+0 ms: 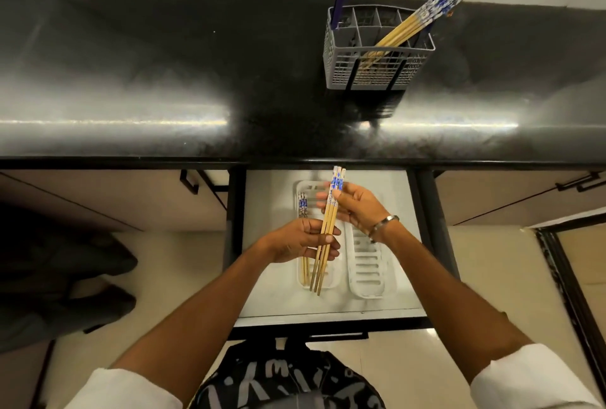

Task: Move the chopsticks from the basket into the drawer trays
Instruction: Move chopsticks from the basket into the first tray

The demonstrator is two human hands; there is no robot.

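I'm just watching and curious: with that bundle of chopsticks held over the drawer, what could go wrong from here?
1. The bundle is held by both the left hand and the right hand above the left tray; a loose grip might let sticks slide out and miss it.
2. That tray already holds chopsticks, so new ones could land crossed on them.
3. The sticks left in the basket lean far over its rim; a careless reach might tip it.

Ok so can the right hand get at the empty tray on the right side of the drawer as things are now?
Probably yes. The right hand hangs just above the right tray, and nothing lies in that tray. But it shares a grip on the held chopsticks with the left hand, so it isn't free.
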